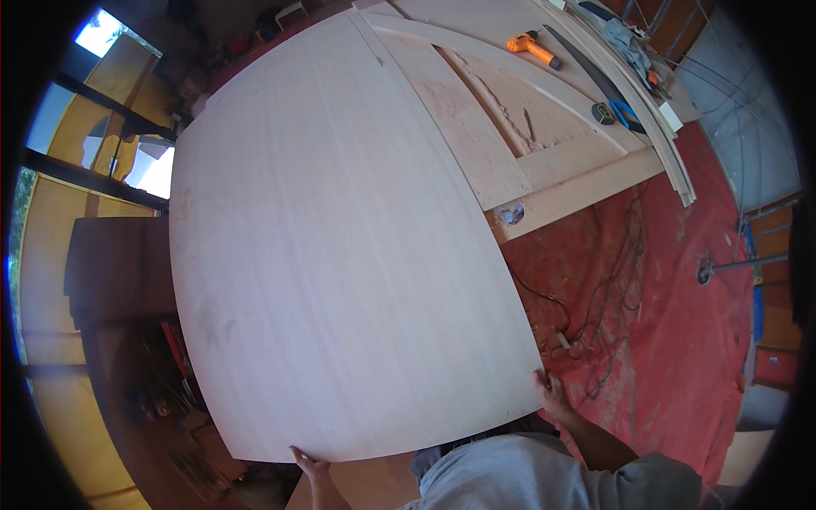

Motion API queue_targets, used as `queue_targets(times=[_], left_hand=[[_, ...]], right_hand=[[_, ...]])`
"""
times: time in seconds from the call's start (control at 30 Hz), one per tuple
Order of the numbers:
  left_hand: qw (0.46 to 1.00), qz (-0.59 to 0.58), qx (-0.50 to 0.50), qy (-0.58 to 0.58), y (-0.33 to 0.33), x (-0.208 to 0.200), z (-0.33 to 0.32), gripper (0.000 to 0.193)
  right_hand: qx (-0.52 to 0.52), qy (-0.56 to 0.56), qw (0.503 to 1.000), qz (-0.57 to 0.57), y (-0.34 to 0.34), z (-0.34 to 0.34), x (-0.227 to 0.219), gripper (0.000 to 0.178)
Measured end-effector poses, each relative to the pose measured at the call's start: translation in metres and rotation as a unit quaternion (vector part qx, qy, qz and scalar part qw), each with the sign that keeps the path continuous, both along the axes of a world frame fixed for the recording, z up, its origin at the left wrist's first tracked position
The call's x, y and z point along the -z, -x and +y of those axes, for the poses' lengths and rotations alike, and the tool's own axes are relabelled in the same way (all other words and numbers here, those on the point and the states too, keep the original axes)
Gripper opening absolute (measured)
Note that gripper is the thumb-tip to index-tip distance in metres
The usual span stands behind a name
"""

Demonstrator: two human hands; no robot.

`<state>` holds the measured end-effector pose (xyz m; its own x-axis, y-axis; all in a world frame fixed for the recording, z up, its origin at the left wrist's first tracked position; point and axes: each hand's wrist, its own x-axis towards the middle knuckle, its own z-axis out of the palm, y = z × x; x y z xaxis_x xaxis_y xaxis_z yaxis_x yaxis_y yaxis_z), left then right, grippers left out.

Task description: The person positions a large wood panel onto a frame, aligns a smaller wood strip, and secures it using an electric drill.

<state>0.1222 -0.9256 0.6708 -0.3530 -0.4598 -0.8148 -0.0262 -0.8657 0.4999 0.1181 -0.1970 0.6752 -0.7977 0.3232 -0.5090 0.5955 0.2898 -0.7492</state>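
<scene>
A large pale plywood sheet (340, 255) fills the middle of the view and reaches away from my body. My left hand (311, 463) grips its near edge toward the left corner, with fingertips on top and the rest below the edge. At the near right corner, my right hand (552, 393) is closed on the sheet's side edge. The far part of the sheet lies against or over a wooden frame (586, 174) with a curved rail. Whatever supports the near part is mostly hidden under the sheet.
On the framework lie an orange drill (534, 48), a hand saw with a blue handle (625, 115), a tape measure (603, 113) and wood shavings. Long wooden strips (676, 161) run along its right side. Cables (625, 263) trail over the red floor covering (680, 314). Dark shelving (119, 263) stands left.
</scene>
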Motion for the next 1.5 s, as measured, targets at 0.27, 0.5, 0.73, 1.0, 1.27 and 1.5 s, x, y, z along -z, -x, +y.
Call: queue_targets(times=[0.27, 0.5, 0.73, 1.0, 1.27, 1.5], left_hand=[[1.0, 0.021, 0.012, 0.007, 0.064, 0.005, -0.008, 0.069], [0.999, 0.02, 0.021, 0.017, 0.125, 0.004, -0.014, 0.072], [0.996, -0.024, 0.063, 0.058, 0.188, 0.0, 0.002, 0.077], [0.997, -0.002, 0.056, 0.057, 0.245, -0.01, 0.014, 0.075], [0.998, -0.016, 0.039, 0.039, 0.301, -0.012, 0.009, 0.075], [0.997, 0.022, 0.055, 0.049, 0.335, -0.002, 0.011, 0.08]], right_hand=[[-0.091, -0.097, 0.979, 0.154, 0.048, 0.002, 0.049, 0.032], [-0.063, -0.074, 0.99, 0.099, 0.123, 0.0, 0.044, 0.036], [0.014, -0.064, 0.995, 0.074, 0.19, -0.006, 0.01, 0.049], [0.01, -0.045, 0.997, 0.067, 0.252, -0.007, -0.007, 0.039], [0.012, -0.057, 0.997, 0.049, 0.306, -0.011, 0.002, 0.037], [-0.004, -0.105, 0.991, 0.076, 0.331, -0.005, 0.013, 0.048]])
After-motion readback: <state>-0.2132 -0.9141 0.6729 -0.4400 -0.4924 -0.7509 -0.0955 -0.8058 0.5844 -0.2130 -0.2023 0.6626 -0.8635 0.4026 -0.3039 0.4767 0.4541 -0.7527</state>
